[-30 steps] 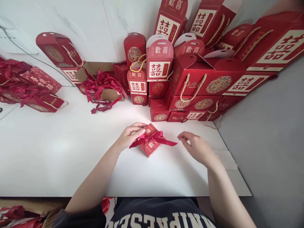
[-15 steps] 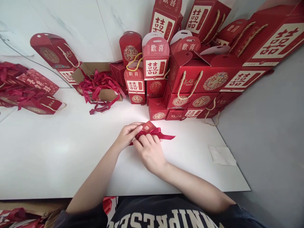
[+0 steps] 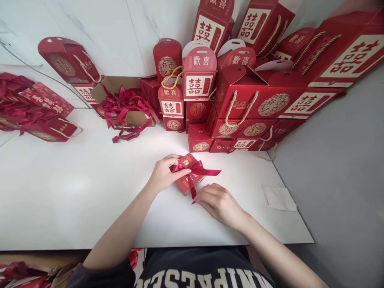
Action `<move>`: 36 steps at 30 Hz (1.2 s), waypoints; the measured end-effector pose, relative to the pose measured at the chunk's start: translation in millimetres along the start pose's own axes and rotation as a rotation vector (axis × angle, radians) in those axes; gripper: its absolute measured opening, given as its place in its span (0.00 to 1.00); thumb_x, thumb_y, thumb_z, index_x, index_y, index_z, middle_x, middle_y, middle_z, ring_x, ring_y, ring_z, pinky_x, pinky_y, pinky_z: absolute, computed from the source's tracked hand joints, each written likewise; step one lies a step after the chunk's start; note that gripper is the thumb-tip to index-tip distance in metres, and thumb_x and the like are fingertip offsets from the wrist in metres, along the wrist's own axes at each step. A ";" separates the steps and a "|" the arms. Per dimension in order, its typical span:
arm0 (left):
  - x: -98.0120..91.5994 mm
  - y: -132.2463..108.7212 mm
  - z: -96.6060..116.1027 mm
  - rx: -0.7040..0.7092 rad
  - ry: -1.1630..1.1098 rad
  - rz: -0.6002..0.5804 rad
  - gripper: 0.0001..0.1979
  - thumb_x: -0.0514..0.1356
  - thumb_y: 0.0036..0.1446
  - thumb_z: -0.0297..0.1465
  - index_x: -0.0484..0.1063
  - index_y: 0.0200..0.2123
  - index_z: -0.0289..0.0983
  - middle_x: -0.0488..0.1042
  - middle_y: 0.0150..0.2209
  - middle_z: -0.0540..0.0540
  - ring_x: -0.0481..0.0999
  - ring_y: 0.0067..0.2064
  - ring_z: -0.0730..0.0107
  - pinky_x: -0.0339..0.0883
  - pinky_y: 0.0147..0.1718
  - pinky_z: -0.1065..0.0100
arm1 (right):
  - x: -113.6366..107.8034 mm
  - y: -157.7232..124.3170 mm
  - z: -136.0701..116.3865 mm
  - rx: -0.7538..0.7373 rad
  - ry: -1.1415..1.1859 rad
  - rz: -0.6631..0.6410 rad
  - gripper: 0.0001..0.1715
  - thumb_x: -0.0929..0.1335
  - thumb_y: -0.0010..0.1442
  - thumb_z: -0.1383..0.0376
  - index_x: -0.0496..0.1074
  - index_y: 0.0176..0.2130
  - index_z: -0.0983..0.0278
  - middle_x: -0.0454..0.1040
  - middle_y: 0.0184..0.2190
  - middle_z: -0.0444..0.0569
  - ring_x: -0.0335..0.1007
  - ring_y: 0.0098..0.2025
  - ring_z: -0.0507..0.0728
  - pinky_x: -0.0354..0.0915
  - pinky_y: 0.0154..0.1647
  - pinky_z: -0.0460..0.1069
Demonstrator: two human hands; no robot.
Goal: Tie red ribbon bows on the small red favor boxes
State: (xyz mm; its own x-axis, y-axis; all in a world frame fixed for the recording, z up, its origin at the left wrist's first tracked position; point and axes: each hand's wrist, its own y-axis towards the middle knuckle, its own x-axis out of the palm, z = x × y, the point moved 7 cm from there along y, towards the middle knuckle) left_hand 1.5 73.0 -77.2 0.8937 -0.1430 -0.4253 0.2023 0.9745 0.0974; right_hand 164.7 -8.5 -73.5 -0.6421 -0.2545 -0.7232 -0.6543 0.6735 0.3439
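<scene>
A small red gift box (image 3: 183, 185) with pale printed characters lies on the white table in front of me. Dark red ribbon (image 3: 210, 172) is tied across its top in a bow, one tail reaching out to the right. My left hand (image 3: 164, 173) grips the box from its left side, with the thumb pressed on the ribbon near the knot. The fingertips of my right hand (image 3: 220, 203) pinch the end of the other ribbon tail, which hangs toward me over the box's near edge.
Stacked red boxes (image 3: 249, 96) with rope handles stand along the back right. A cardboard box (image 3: 115, 83) of loose ribbons (image 3: 129, 106) is at the back, left of them. More ribboned boxes (image 3: 48, 124) lie far left. A white paper sheet (image 3: 279, 198) rests near the right edge.
My right hand has moved from on top of the box to the lower right and now pinches a ribbon tail. My left thumb has shifted onto the bow; more of the box shows.
</scene>
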 end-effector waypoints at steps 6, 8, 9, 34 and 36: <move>-3.4 -1.5 8.8 0.057 0.081 -0.083 0.13 0.69 0.49 0.40 0.75 0.34 0.40 0.74 0.51 0.45 0.74 0.52 0.58 0.68 0.51 0.58 | -39.6 21.8 -3.3 0.111 0.377 -0.204 0.09 0.68 0.64 0.62 0.72 0.45 0.61 0.77 0.37 0.46 0.73 0.36 0.52 0.68 0.39 0.48; -7.0 -3.2 11.5 0.083 0.159 -0.094 0.16 0.70 0.45 0.41 0.76 0.36 0.41 0.72 0.53 0.44 0.70 0.56 0.56 0.65 0.56 0.55 | -61.2 36.2 15.0 0.221 0.383 0.001 0.09 0.66 0.66 0.60 0.72 0.43 0.61 0.76 0.39 0.47 0.72 0.40 0.54 0.67 0.43 0.49; -8.5 -4.2 12.6 0.094 0.199 -0.096 0.16 0.71 0.45 0.42 0.77 0.34 0.40 0.71 0.54 0.43 0.69 0.57 0.54 0.63 0.57 0.54 | -67.9 42.0 26.2 0.260 0.353 0.110 0.10 0.65 0.66 0.59 0.71 0.43 0.61 0.75 0.41 0.48 0.72 0.43 0.55 0.66 0.46 0.51; -11.1 -4.7 7.1 0.072 0.392 -0.132 0.18 0.68 0.45 0.49 0.81 0.37 0.45 0.72 0.54 0.45 0.71 0.55 0.54 0.66 0.56 0.53 | -11.8 54.0 81.7 0.315 0.717 0.136 0.21 0.65 0.66 0.54 0.66 0.26 0.63 0.66 0.54 0.50 0.61 0.60 0.58 0.52 0.63 0.56; -10.6 -4.4 6.2 0.070 0.392 -0.140 0.19 0.68 0.45 0.48 0.81 0.38 0.46 0.73 0.54 0.45 0.71 0.55 0.55 0.66 0.56 0.54 | -9.7 53.2 83.9 0.318 0.733 0.144 0.21 0.65 0.65 0.53 0.66 0.26 0.63 0.66 0.54 0.50 0.61 0.59 0.59 0.52 0.63 0.56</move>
State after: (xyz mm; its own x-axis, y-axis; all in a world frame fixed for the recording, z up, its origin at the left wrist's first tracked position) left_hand -6.4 69.1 -67.5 0.6380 -0.1836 -0.7478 0.3499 0.9342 0.0692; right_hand 169.6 88.0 -98.5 -0.8818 -0.4663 -0.0709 -0.4717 0.8710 0.1374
